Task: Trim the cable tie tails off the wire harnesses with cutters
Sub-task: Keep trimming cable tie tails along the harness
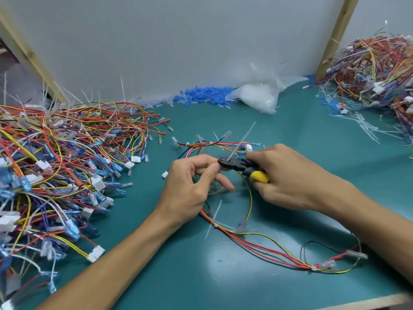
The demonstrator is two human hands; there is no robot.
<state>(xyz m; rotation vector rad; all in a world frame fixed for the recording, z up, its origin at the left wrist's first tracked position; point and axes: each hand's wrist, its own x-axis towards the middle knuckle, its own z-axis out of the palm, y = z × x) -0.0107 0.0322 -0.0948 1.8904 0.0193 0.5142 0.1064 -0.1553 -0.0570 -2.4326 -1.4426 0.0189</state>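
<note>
**Trimming at the bench.** On a green mat (312, 135) strewn with wiring, you work on 1 wire harness (245, 242) lying loose in the middle. Its red, yellow and black leads loop from between your hands toward the near right.

Your right hand (290, 175) is wrapped round the yellow-and-black handles of the cutters (238, 164). The dark head points left and sits closed, or very nearly so, at the base of a white cable tie tail (241, 141) that slants up toward the far right.

Your left hand (192, 184) meets the tool from the left. Its thumb and curled fingers pinch the harness just beside the cutter head, and 1 finger stretches out toward the mat. Another uncut tail (213, 219) sticks out of the same harness nearer you, below the left hand.

To the left, a big pile of harnesses (55, 164) bristles with upright white tails. At the far right, another pile (375, 70) lies against the wall, with loose white cut-off tails (366, 128) scattered on the mat just in front of it. Between the 2 piles, along the far wall, rest a clear plastic bag (259, 95) of white pieces and a strip of small blue sleeves (201, 97).
</note>
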